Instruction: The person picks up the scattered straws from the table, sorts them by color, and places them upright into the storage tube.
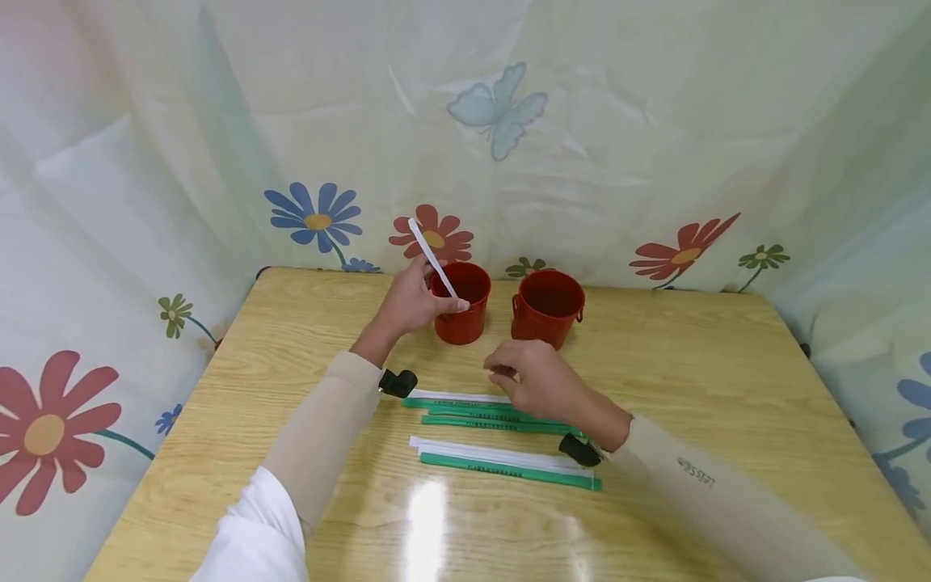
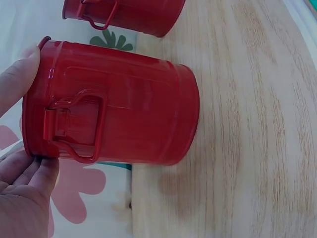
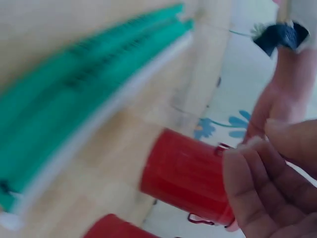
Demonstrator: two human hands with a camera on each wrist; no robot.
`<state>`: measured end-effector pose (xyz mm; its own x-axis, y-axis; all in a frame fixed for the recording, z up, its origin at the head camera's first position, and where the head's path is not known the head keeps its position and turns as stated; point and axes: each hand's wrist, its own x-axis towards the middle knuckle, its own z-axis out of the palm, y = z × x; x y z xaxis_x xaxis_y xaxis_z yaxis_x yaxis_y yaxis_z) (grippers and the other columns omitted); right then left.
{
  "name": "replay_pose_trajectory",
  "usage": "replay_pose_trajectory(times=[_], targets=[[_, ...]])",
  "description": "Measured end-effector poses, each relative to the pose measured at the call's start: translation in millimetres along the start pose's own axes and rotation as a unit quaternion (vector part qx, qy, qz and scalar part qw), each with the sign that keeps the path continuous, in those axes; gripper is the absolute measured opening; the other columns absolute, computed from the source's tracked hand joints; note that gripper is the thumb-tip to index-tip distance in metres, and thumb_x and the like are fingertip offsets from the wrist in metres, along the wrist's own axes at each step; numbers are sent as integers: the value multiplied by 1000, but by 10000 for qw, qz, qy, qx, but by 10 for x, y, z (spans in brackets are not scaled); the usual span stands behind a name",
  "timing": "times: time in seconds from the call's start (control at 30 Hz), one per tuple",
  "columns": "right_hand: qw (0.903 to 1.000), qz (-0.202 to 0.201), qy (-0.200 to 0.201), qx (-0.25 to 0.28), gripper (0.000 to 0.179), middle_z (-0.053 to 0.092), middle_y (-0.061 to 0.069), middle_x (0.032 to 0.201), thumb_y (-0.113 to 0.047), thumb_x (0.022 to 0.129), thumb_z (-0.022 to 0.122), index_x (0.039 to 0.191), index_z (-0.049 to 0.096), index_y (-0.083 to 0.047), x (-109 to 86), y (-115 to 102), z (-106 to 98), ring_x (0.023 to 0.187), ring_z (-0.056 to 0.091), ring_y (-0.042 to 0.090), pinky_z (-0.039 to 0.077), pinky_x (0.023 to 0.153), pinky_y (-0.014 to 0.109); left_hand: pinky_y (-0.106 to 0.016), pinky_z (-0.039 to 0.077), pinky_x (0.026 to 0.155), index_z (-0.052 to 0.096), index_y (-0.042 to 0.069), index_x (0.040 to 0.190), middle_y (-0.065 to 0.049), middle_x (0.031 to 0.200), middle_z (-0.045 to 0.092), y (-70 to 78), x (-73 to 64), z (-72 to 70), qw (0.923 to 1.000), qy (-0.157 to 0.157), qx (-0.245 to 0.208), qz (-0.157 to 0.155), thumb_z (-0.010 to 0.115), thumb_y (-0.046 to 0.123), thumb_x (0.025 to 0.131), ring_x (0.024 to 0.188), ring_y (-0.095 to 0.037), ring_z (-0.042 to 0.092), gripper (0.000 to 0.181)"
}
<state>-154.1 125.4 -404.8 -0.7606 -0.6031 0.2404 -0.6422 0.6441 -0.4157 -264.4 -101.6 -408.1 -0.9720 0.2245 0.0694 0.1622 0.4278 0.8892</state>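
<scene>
In the head view my left hand (image 1: 416, 301) grips the left red bucket (image 1: 465, 330) at its rim, thumb on the near side and fingers round the far side. A white wrapped straw (image 1: 431, 252) leans in that bucket, its upper end sticking out past my hand. In the left wrist view the bucket (image 2: 133, 104) shows its small wire handle. My right hand (image 1: 541, 376) hovers over the wrapped straws with loosely bent fingers and nothing between them. Below it lie several green wrapped straws (image 1: 473, 421) beside a white one (image 1: 458, 396).
A second red bucket (image 1: 545, 323) stands to the right of the first. Nearer to me lie another white wrapped straw (image 1: 480, 452) and a green one (image 1: 502, 470) on the wooden table (image 1: 691, 364). A flowered curtain (image 1: 618, 145) hangs behind the table's back edge.
</scene>
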Motion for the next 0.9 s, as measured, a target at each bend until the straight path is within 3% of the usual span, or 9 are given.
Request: replay_pose_trajectory(times=[0.2, 0.3, 0.4, 0.6, 0.77, 0.9], targets=[[9951, -409, -804, -395, 6, 66, -7, 78, -7, 87, 72, 85, 73, -12, -401, -3, 97, 71, 57, 3, 52, 66, 19, -42, 57, 92, 41, 10, 140, -3, 131, 64, 16, 15, 7, 10000, 9, 88, 29, 88, 31, 73, 118, -22, 57, 84], [9899, -440, -1188, -630, 11, 58, -9, 72, -7, 85, 73, 79, 68, -14, -556, -54, 139, 65, 49, 2, 47, 61, 18, -43, 57, 92, 40, 9, 141, -4, 133, 63, 30, 20, 8, 9999, 39, 113, 105, 87, 31, 74, 119, -23, 56, 85], [9823, -386, -1533, -1000, 11, 56, -8, 73, -5, 82, 73, 81, 67, -14, -670, -107, 204, 66, 48, 4, 45, 59, 19, -43, 58, 91, 40, 8, 142, -5, 135, 62, 29, 4, 1, 9998, 10, 216, -7, 87, 31, 74, 120, -23, 55, 85], [9701, -257, -1675, -1735, 28, 59, -3, 79, 7, 71, 71, 90, 69, -13, -743, -97, 353, 73, 57, 12, 51, 62, 26, -43, 57, 92, 41, 8, 142, -5, 135, 61, 13, -8, -22, 9995, 7, 290, -88, 87, 31, 74, 121, -24, 55, 85], [9693, -186, -1821, -1642, 35, 64, 0, 87, 8, 68, 74, 98, 68, -10, -706, -57, 398, 82, 64, 19, 56, 71, 31, -43, 58, 92, 39, 8, 144, -5, 138, 59, 14, -1, -24, 9996, 66, 228, -140, 87, 31, 74, 122, -24, 53, 87], [9674, -160, -2074, -1446, 33, 61, -3, 83, 9, 70, 71, 95, 66, -11, -686, -35, 394, 76, 59, 13, 51, 66, 27, -43, 57, 92, 40, 9, 143, -4, 136, 61, 13, -4, -4, 9998, 59, 143, -80, 87, 30, 74, 123, -24, 54, 87]])
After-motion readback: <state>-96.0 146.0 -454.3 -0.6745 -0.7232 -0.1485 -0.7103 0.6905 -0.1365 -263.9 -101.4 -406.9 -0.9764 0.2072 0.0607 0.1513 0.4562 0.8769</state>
